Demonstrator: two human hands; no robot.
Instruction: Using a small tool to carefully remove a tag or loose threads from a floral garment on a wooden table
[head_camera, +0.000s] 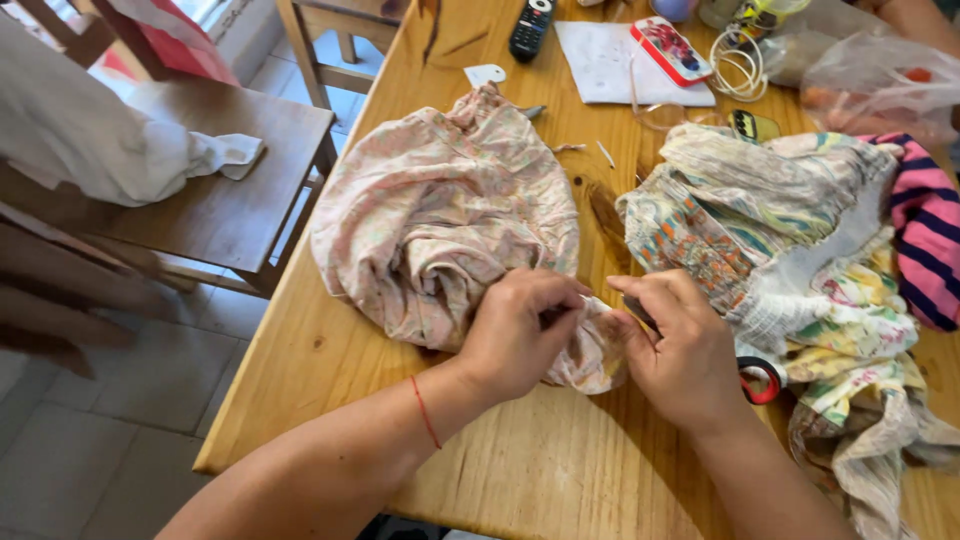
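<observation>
two bare hands work at the near edge of a wooden table. the left hand has its fingers curled tight and pinches a fold of the pink flowery cloth. this cloth lies in a big crumpled heap on the table, right in front of the person, and its near corner sits between both hands. there is a thin red string around the left wrist. the right hand is just beside the left one, and its finger and thumb are pressed together on the same corner of the cloth. you cannot tell if something small is in that pinch. red handled scissors lie on the table, partly hidden under the right hand. to the right is a pile of colourful clothes, with a pink and dark striped cloth at its far side. at the far end of the table are a black remote, a white paper and a red and white case. to the left stands a wooden chair with a white cloth on it.
</observation>
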